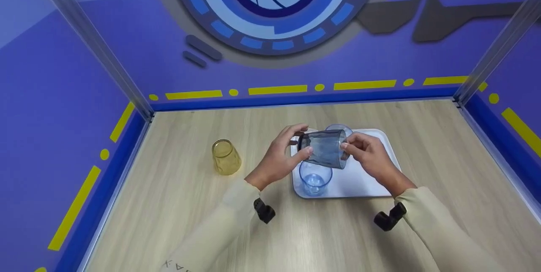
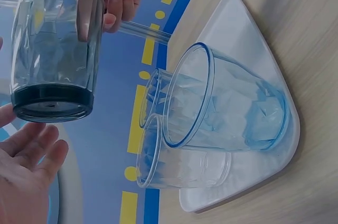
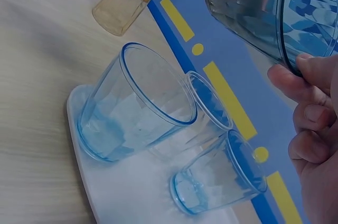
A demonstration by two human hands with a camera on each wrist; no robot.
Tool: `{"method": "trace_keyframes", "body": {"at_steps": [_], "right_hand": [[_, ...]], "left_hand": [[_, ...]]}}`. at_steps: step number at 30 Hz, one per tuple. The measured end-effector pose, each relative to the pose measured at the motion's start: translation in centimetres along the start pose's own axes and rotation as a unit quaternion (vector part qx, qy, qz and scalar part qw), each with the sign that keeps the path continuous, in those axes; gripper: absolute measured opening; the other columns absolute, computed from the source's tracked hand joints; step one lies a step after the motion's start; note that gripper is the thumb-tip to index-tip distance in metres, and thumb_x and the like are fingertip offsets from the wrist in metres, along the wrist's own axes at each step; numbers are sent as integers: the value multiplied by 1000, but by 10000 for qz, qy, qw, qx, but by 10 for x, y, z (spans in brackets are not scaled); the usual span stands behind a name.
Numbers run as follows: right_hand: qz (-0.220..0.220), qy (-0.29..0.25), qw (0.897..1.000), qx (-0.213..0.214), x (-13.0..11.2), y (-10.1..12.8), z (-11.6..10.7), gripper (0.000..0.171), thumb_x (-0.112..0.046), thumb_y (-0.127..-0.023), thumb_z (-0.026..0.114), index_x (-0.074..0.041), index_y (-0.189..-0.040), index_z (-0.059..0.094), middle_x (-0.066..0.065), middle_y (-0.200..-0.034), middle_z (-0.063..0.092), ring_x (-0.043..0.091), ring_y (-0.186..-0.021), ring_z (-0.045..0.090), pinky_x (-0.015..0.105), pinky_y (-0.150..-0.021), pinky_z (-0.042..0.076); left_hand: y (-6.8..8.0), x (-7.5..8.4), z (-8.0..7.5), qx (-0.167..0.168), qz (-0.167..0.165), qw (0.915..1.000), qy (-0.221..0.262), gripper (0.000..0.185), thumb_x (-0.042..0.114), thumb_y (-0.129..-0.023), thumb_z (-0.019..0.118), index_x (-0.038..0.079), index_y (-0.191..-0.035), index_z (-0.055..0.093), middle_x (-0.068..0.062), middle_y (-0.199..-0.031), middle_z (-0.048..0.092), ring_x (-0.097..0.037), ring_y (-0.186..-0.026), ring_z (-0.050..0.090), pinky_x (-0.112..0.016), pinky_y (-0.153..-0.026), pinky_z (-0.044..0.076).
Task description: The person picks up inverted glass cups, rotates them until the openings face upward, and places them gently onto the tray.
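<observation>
A smoky grey-blue tumbler (image 1: 323, 147) is held on its side above the tray, its rim to the right and its dark base to the left. My right hand (image 1: 370, 153) pinches the rim between thumb and fingers. Around the base end, my left hand (image 1: 281, 153) has its fingers spread; the left wrist view shows a gap between several fingers (image 2: 50, 147) and the base. Below, a light blue glass (image 3: 132, 113) stands upright on the white tray (image 1: 359, 183). A clear glass (image 2: 185, 163) and another bluish glass (image 3: 219, 176) stand behind it.
An amber glass (image 1: 227, 160) stands upside down on the wooden table (image 1: 177, 204), left of the tray. Blue-purple panels (image 1: 127, 48) with yellow dashes enclose the table at the back and both sides. Each wrist carries a small black mount (image 1: 264, 210).
</observation>
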State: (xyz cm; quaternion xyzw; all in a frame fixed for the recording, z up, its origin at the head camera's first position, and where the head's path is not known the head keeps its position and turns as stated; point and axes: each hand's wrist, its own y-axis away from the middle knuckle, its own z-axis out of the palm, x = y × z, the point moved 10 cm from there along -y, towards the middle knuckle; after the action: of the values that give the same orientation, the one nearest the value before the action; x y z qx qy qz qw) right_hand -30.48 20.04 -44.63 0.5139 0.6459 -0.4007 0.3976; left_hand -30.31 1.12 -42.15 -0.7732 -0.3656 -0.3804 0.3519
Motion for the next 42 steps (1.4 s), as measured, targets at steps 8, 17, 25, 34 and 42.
{"method": "trace_keyframes", "body": {"at_steps": [8,17,25,34,42], "right_hand": [[-216,-11,9998,21,9,-2,-7,18,-16,-94,62,1,-85,62,5,-69,65,13,-66,62,26,-61,44],[-91,382,9992,33,5,3,-18,17,-14,-95,60,0,-87,62,12,-71,66,14,-66,62,26,-62,45],[69,604,9981,53,-25,16,-24,17,-9,-95,59,6,-88,61,19,-72,65,14,-67,62,26,-63,45],[71,972,9952,66,-26,19,-31,17,-12,-96,58,2,-87,61,16,-72,65,9,-66,59,25,-64,44],[149,1125,9935,111,-21,21,-38,18,-14,-97,58,1,-88,61,14,-73,66,11,-68,57,24,-64,43]], "left_hand": [[-1,3,1,-31,178,9998,-130,55,34,-95,58,19,-144,40,0,-143,46,-18,-129,47,-42,-106,43],[0,3,-3,-27,165,9997,-155,55,34,-94,59,19,-144,41,1,-143,46,-23,-131,46,-37,-107,43],[4,-1,-13,54,54,9998,-200,54,35,-94,60,20,-143,42,2,-143,46,-13,-129,46,-39,-107,43],[10,-6,-25,142,102,9994,-309,53,35,-94,60,20,-143,43,1,-142,47,-16,-128,46,-40,-107,44],[14,-9,-34,192,101,9988,-430,52,35,-94,60,22,-142,44,4,-140,47,-14,-127,46,-39,-107,43]]}}
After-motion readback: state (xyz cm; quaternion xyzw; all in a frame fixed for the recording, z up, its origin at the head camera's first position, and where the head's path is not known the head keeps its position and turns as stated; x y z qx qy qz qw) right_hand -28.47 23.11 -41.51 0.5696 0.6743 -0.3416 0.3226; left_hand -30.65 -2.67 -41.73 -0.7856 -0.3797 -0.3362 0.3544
